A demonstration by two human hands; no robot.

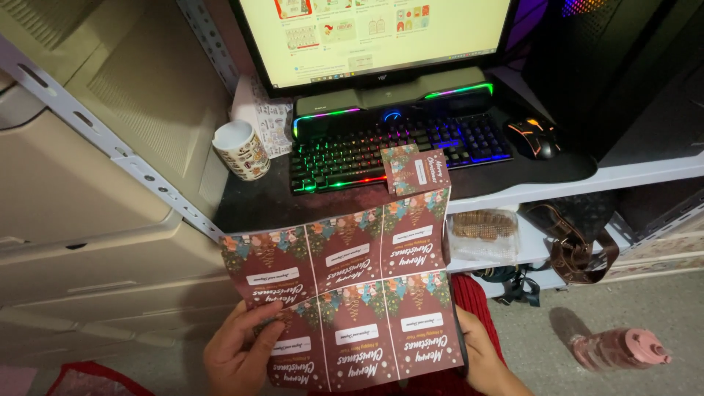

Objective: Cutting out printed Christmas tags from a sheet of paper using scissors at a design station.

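A dark red printed sheet [345, 286] with several holiday card panels divided by white lines is held up in front of me, printed side facing me and upside down. My left hand [238, 352] grips its lower left corner, thumb on the printed face. My right hand [484, 359] holds the lower right edge, mostly hidden behind the sheet. A single cut card [414, 171] of the same design lies on the front of the keyboard [352, 150], which is lit in rainbow colours.
A monitor [374, 37] stands behind the keyboard, with a speaker bar [392, 99] under it. A patterned mug [240, 150] sits left, a lit mouse [534, 137] right. A brown bag [576, 242] hangs from the shelf. A pink bottle [616, 348] lies on the floor. Beige drawers [88, 220] stand left.
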